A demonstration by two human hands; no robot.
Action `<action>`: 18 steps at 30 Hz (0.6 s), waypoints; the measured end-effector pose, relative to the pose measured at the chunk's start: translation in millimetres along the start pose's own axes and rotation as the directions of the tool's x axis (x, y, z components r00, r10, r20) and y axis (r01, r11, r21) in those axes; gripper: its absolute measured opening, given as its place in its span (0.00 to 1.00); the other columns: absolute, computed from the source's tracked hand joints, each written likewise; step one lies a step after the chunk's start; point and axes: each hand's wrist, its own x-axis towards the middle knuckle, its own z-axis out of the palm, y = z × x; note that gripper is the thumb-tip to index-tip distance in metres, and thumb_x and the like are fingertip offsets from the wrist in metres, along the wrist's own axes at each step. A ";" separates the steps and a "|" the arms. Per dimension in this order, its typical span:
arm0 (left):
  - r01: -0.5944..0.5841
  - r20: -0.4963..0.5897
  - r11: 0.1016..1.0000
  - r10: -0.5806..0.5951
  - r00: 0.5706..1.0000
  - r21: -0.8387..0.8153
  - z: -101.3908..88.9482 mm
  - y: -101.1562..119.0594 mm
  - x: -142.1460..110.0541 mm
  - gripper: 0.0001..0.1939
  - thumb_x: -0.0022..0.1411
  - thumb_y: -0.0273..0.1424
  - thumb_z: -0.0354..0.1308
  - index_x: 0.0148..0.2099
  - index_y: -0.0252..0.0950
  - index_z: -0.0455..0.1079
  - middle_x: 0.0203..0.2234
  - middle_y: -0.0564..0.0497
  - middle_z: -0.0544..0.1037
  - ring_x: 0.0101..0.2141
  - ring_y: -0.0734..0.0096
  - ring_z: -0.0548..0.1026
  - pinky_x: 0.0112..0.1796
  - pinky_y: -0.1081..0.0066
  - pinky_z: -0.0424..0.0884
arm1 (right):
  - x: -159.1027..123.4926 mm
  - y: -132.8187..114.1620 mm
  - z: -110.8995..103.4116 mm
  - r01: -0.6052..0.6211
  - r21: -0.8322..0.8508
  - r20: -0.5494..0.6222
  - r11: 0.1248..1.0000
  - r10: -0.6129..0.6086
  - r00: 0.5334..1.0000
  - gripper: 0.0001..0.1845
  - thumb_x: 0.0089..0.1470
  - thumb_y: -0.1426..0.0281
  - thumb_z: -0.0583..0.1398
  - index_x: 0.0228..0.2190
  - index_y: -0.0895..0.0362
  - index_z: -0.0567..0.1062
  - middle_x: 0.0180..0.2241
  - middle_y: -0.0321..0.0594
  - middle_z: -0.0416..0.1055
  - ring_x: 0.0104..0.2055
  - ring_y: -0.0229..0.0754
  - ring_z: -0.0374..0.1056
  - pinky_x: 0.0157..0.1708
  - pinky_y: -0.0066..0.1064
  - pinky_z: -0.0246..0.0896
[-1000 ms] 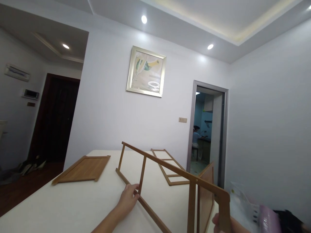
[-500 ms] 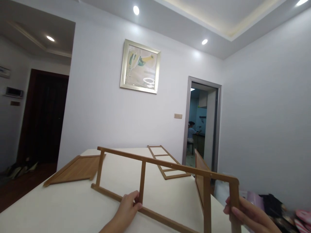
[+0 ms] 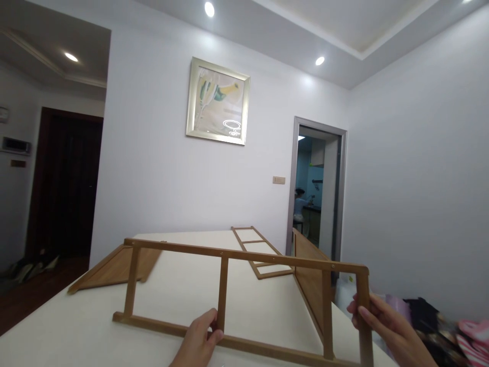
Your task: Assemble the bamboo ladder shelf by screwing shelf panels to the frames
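Observation:
Both my hands hold a brown wooden ladder-like frame (image 3: 263, 256), with two long rails joined by several crossbars, on its side above the white table (image 3: 183, 285). My left hand (image 3: 202, 336) is closed around the lower rail, just beside a middle crossbar. At the right end, my right hand (image 3: 385, 326) grips the end bar between thumb and fingers. A second, similar wooden frame (image 3: 263, 240) lies flat on the far side of the table. One brown slatted panel (image 3: 118, 265) rests at the left, partly behind the held frame; another panel (image 3: 311, 275) stands tilted at the right.
Bags and clothes (image 3: 424, 321) are heaped beyond the table's right edge. A doorway (image 3: 309, 178) at the back shows a seated person (image 3: 300, 206) in another room. A framed picture (image 3: 218, 102) hangs on the wall. Shoes (image 3: 44, 267) lie on the floor at left.
The held frame has turned, its left end swinging left and downward, so it now lies closer to level. Both hands keep their grip. My view has shifted slightly.

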 end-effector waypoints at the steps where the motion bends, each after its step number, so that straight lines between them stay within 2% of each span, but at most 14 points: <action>1: -0.008 -0.006 1.000 0.008 1.000 -0.002 0.0 0.2 -0.8 0.04 0.55 0.28 0.50 0.28 0.40 0.58 0.26 0.53 0.73 0.31 0.66 0.70 0.34 0.71 0.61 | -0.8 1.3 0.5 0.009 0.010 -0.009 1.000 -0.009 1.000 0.25 0.45 0.46 0.63 0.32 0.55 0.78 0.30 0.45 0.75 0.31 0.48 0.71 0.34 0.37 0.71; 5: -0.016 -0.036 1.000 0.016 0.999 0.005 -4.9 -1.0 -4.1 0.03 0.56 0.29 0.50 0.30 0.40 0.59 0.27 0.53 0.73 0.31 0.66 0.69 0.33 0.71 0.61 | -0.9 3.2 3.8 0.048 0.033 -0.049 0.998 -0.047 0.998 0.22 0.48 0.49 0.63 0.33 0.54 0.77 0.32 0.45 0.75 0.32 0.47 0.72 0.36 0.36 0.70; 9: -0.018 -0.060 1.000 0.019 0.998 0.023 -18.8 -4.3 -10.7 0.03 0.58 0.30 0.49 0.32 0.40 0.62 0.27 0.53 0.73 0.30 0.66 0.69 0.33 0.71 0.62 | 5.0 -3.4 17.0 0.085 0.069 -0.026 0.994 -0.083 0.996 0.20 0.50 0.50 0.62 0.32 0.54 0.76 0.31 0.43 0.74 0.33 0.47 0.72 0.37 0.36 0.70; 14: 0.007 -0.135 0.993 0.009 0.991 0.122 -40.0 -20.3 -18.2 0.04 0.59 0.31 0.50 0.32 0.40 0.63 0.27 0.53 0.73 0.29 0.65 0.69 0.32 0.69 0.62 | 15.0 -9.6 51.8 0.034 0.149 -0.005 0.988 -0.034 0.999 0.22 0.48 0.49 0.63 0.31 0.55 0.75 0.32 0.43 0.74 0.35 0.48 0.73 0.40 0.41 0.70; 18: 0.067 -0.164 0.984 -0.039 0.986 0.167 -54.7 -43.3 -21.3 0.04 0.59 0.32 0.50 0.32 0.40 0.63 0.29 0.52 0.75 0.31 0.64 0.71 0.34 0.69 0.63 | 25.6 -0.9 82.8 0.005 0.245 0.049 0.970 -0.017 0.999 0.21 0.48 0.50 0.64 0.32 0.56 0.74 0.32 0.42 0.73 0.35 0.47 0.73 0.42 0.43 0.70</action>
